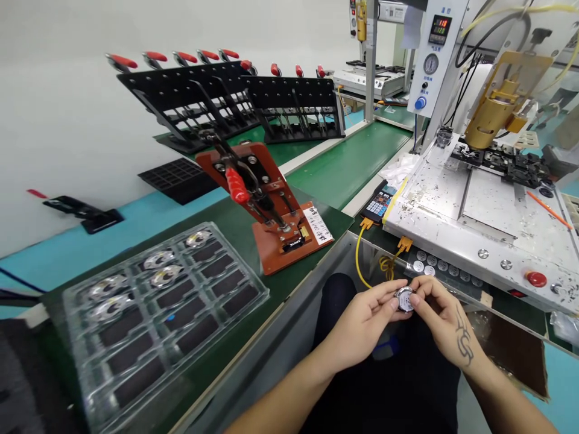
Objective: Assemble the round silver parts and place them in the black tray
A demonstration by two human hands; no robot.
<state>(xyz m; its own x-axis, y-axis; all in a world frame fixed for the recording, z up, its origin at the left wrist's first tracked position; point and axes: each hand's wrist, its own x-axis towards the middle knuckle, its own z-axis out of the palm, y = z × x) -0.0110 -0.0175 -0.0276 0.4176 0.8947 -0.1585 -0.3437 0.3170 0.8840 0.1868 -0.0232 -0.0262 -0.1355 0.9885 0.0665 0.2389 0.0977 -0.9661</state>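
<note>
A small round silver metal piece with a white printed face (404,299) is right of centre in the lower half of the frame, pinched by the left hand (364,322) and right hand (439,310), each grip closed on its edge. Small round white discs (418,266) lie above it. At lower left, a clear plastic compartment tray (261,292) holding shiny silver parts (165,276) rests on a dark green surface (242,331).

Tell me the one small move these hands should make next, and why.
Probably press the right hand's thumb across the pale round label: it faces up on the small metal piece, the left hand grips that piece from the other side, and the right thumb sits at the label's edge.
</note>
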